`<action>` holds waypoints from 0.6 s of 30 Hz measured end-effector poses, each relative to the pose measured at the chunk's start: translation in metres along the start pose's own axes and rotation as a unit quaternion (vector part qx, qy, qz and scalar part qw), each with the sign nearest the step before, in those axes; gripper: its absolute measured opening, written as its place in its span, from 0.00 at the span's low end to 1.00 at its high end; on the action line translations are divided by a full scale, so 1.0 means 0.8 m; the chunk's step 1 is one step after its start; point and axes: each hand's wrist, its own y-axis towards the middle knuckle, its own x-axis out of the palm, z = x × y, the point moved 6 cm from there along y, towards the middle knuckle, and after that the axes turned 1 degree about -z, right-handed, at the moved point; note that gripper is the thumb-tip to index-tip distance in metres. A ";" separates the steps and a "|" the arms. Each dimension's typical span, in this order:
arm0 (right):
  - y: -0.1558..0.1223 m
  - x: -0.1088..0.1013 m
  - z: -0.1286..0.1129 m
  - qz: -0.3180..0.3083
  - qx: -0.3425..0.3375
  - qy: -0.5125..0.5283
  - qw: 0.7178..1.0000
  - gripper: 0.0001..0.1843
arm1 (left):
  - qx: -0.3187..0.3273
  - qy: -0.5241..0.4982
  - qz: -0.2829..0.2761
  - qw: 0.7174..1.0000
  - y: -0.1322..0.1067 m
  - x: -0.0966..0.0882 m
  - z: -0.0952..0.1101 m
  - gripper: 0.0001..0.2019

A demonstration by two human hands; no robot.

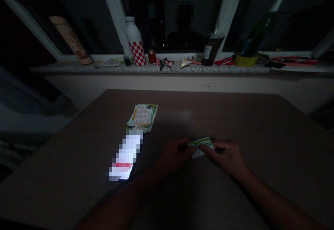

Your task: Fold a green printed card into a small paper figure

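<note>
Between my two hands is a small green and white printed card, held up above the brown table. My left hand pinches its left edge, with the thumb on the printed face. On the other side my right hand grips the card's right part, its thumb lying across the front. The fingers behind the card are hidden. To the left of my hands a stack of similar printed cards lies on the table. Just below that stack a phone lies with its screen lit, its content blurred out.
The brown table reaches to the wall under a window. On the stone sill stand a tan tumbler, a white bottle with red checks, a small red jar, a dark labelled bag and a green bottle. The room is dim.
</note>
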 end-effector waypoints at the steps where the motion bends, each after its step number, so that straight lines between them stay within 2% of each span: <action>1: 0.000 0.000 0.000 -0.001 0.002 -0.002 1.000 0.13 | 0.002 0.002 0.001 1.000 0.000 0.000 0.000 0.10; 18: 0.001 0.000 -0.001 0.000 0.002 0.001 1.000 0.12 | 0.009 0.003 -0.005 1.000 0.001 0.001 -0.006 0.11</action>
